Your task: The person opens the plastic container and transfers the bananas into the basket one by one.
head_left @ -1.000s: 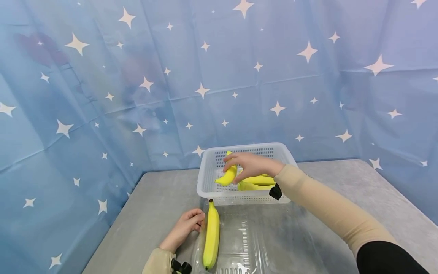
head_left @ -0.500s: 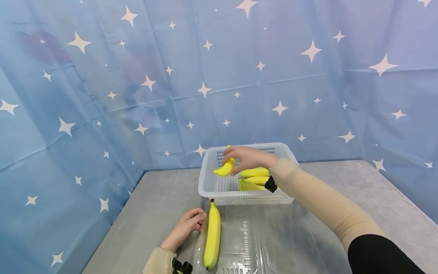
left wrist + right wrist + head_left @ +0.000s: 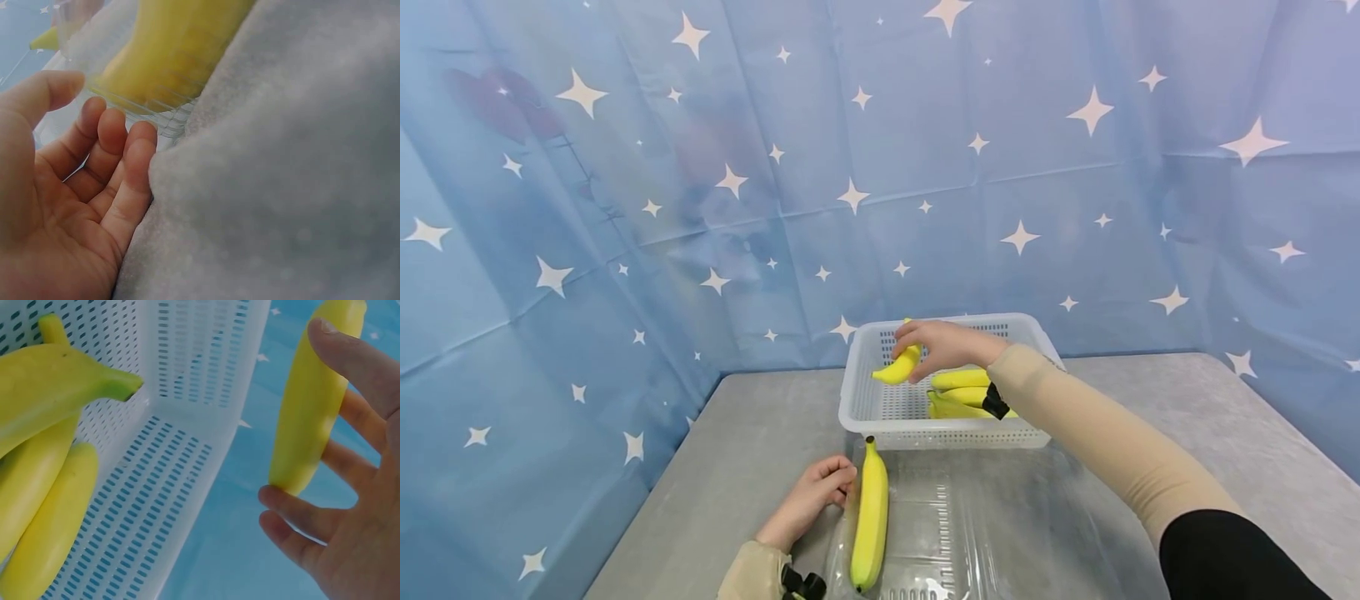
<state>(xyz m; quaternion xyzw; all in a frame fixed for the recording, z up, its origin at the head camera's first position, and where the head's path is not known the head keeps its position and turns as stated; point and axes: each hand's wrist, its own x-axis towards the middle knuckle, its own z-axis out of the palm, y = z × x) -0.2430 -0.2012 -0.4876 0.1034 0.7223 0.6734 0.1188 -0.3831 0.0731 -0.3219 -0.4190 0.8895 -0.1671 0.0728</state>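
Right hand (image 3: 951, 346) grips small banana (image 3: 901, 367), raised over far-left part of white basket (image 3: 857, 408). Left hand (image 3: 812, 496) relaxed on bench (image 3: 737, 467), fingers loosely curled beside long banana (image 3: 868, 517) in clear tray (image 3: 970, 533). Risk: fingertip grip loose; banana may slip, drop onto bananas in basket (image 3: 958, 392).

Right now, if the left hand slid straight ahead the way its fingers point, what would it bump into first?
Probably the clear plastic tray edge. The left hand lies on the grey table, fingers curled loosely and right beside that edge, with the banana lying in the tray just behind it. Whether the fingertips already touch the plastic is unclear.
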